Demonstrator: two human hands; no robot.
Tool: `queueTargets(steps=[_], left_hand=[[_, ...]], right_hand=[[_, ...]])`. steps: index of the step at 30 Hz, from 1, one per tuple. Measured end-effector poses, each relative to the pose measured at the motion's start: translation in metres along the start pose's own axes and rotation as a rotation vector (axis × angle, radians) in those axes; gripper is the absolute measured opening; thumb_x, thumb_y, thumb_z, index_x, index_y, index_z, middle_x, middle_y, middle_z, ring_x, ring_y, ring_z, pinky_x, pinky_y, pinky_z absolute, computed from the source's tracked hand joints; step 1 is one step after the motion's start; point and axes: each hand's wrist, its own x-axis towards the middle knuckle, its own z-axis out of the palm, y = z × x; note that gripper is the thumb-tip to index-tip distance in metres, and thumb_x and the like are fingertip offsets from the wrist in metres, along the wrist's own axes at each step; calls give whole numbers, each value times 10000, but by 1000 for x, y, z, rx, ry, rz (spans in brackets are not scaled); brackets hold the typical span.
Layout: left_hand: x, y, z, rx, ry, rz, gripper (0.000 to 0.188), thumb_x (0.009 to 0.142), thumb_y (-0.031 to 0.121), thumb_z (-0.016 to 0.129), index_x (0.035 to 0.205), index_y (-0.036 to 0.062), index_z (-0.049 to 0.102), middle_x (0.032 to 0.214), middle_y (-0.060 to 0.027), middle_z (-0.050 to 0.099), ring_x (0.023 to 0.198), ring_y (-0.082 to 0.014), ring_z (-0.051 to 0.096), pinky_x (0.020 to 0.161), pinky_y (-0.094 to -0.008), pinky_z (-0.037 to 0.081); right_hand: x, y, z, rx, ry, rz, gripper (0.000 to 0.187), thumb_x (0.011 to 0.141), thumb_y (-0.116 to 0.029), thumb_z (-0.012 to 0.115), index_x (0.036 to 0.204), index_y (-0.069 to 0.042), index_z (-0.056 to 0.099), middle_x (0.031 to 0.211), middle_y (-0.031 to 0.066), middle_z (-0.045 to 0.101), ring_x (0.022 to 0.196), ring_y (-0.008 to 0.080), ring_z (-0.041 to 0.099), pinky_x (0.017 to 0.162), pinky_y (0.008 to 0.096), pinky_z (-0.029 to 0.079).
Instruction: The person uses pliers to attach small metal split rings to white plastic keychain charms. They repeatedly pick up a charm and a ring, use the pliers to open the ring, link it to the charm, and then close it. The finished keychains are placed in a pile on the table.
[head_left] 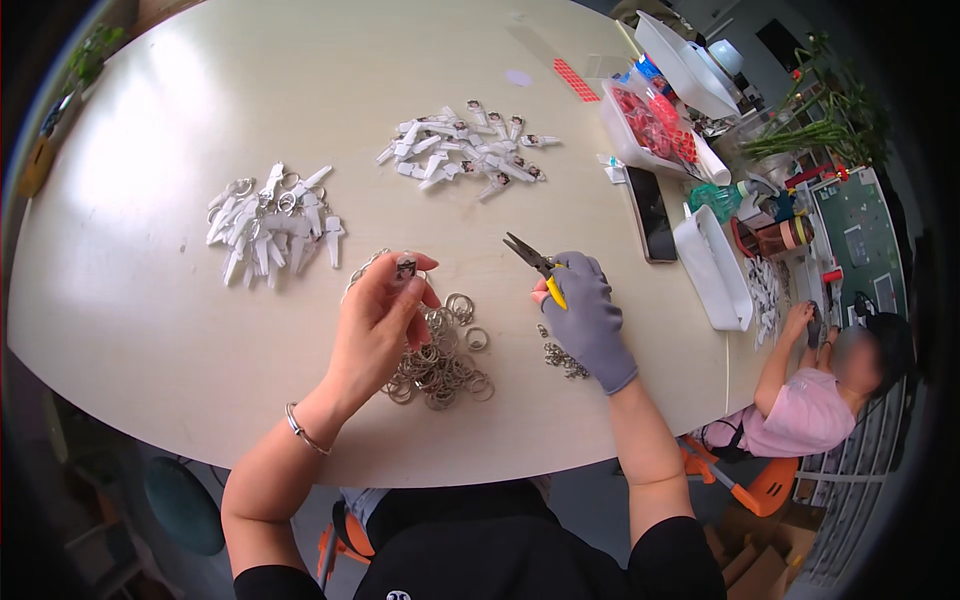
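Between the fingertips of my left hand (372,322) is a small clear charm (405,268) with a dark printed figure. My right hand (588,318), in a grey glove, is closed round needle-nose pliers (530,254) with yellow handles, their jaws slightly parted and pointing up and left. Under and beside my left fingers lies a heap of metal key rings (432,372). Small metal links (565,362) lie just below my right hand. Farther off is a pile of white and clear charms (440,155), some printed. Another pile of white pieces with rings (262,238) lies to the left.
On the right stand a black phone (652,212), a long white tray (712,268) and a plastic box (640,130) of red packets. A red-patterned strip (575,80) lies at the back. A co-worker in pink (800,410) sits at the right beside more white pieces.
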Motion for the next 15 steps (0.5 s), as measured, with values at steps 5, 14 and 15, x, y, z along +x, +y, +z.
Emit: queueTargets(steps=[5, 14, 15], left_hand=[[-1, -1, 0, 24, -23, -8, 178, 1015, 104, 470, 1151, 22, 551, 808, -38, 598, 553, -61, 534, 475, -189, 415], [-5, 6, 6, 95, -105, -96, 175, 1001, 77, 467, 1148, 32, 552, 796, -20, 591, 581, -54, 502, 525, -208, 425], [-6, 6, 6, 103, -119, -97, 173, 1001, 78, 467, 1143, 31, 555, 795, -20, 592, 584, -52, 503, 526, -209, 423]], right_hand=[[4, -3, -7, 31, -73, 69, 69, 789, -95, 690, 797, -54, 634, 996, 83, 559, 980, 295, 533, 806, 415, 458], [9, -16, -19, 283, -162, 237, 87, 832, -111, 666, 857, -32, 640, 939, 108, 598, 883, 243, 590, 773, 361, 469], [10, -20, -24, 355, -204, 298, 89, 838, -110, 663, 862, -29, 635, 926, 97, 600, 860, 216, 589, 765, 343, 467]])
